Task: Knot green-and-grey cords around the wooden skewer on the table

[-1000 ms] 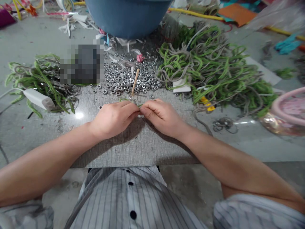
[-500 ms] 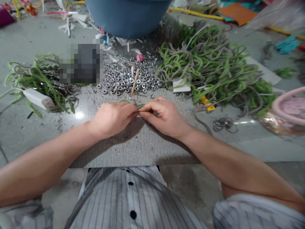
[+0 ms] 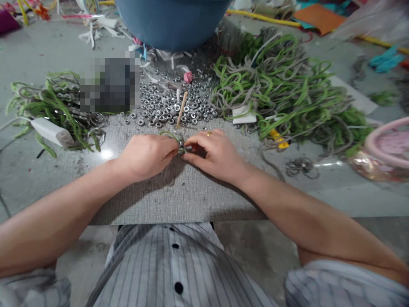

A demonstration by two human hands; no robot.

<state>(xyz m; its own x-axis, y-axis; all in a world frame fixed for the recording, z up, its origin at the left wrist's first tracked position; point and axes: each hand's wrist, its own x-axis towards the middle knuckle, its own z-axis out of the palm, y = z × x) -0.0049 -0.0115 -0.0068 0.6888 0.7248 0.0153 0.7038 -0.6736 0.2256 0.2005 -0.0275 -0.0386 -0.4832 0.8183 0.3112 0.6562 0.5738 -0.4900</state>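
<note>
My left hand [image 3: 145, 155] is closed in a pinch on a green and grey cord [image 3: 169, 134], whose loop shows above the fingertips. Between my two hands a few metal nuts [image 3: 181, 144] sit on the cord. The fingers of my right hand [image 3: 217, 154] pinch the right side of this piece, thumb below and forefinger above. A thin grey strand hangs below the left fingertips. Just beyond the hands, a wooden stick [image 3: 182, 108] leans up beside a heap of loose metal nuts [image 3: 156, 102].
A blue tub [image 3: 172, 23] stands behind the nuts. Green and grey cords [image 3: 287, 89] are heaped at the right, near a pink-rimmed basket [image 3: 380, 138]. At the left lie corded pieces with rings [image 3: 60, 106] and a white plug [image 3: 53, 131]. The table's front edge [image 3: 188, 222] is near my body.
My hands have parted slightly at the fingertips, and the metal nuts between them now show. The grey strand that ran under my right hand now hangs below the left fingertips.
</note>
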